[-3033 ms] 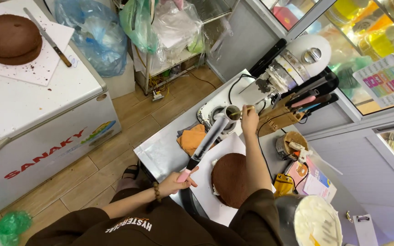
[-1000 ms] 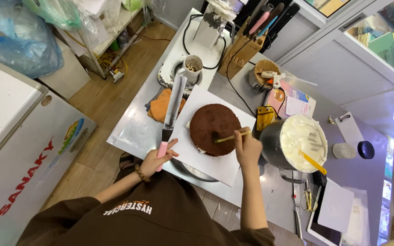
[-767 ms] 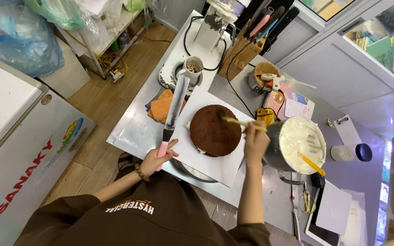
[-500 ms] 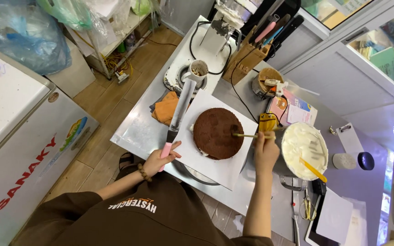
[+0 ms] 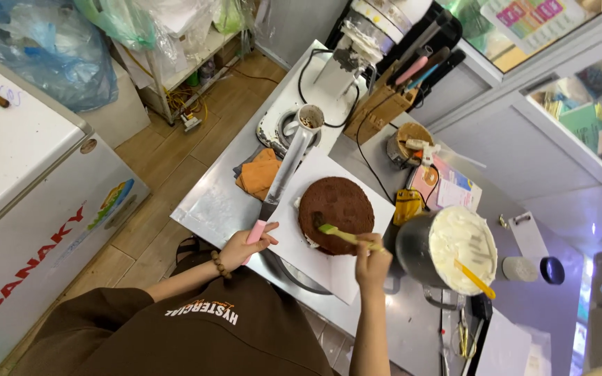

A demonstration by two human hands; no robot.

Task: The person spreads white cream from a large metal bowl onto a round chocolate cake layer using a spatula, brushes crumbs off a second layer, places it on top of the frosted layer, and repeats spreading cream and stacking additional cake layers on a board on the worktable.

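Seen from above, a person in a brown shirt stood at a steel surface [image 5: 210,209]. Right hand [image 5: 373,263] was closed w/ fingers [image 5: 369,244] pinching the handle of a yellow-green silicone brush [image 5: 338,233]; brush head lay on the top of a round chocolate cake [image 5: 336,214], near its lower-left edge. Cake sat on a white paper sheet [image 5: 301,244], approx. centre of the surface, the sheet overhanging a round turntable [image 5: 294,275] that showed only as a grey rim below it.

Left hand [image 5: 242,245], w/ a bead bracelet [image 5: 220,264] at the wrist, had fingers [image 5: 263,240] curled round the pink handle of a long cake knife [image 5: 281,182]. Blade ran up and right along the sheet's left edge, tip by a white cup [image 5: 306,118].

Just right of the cake, touching nothing of it, stood a steel pot of white cream [image 5: 447,251] w/ a yellow spatula [image 5: 474,278] resting in it. An orange cloth [image 5: 259,174] lay left of the knife blade. Behind the cake: a wooden knife block [image 5: 384,104] w/ several handles, a black cable [image 5: 367,170] and a yellow packet [image 5: 407,205]. A white chest freezer [image 5: 36,188] stood well apart at left, on the wooden floor [image 5: 175,153].
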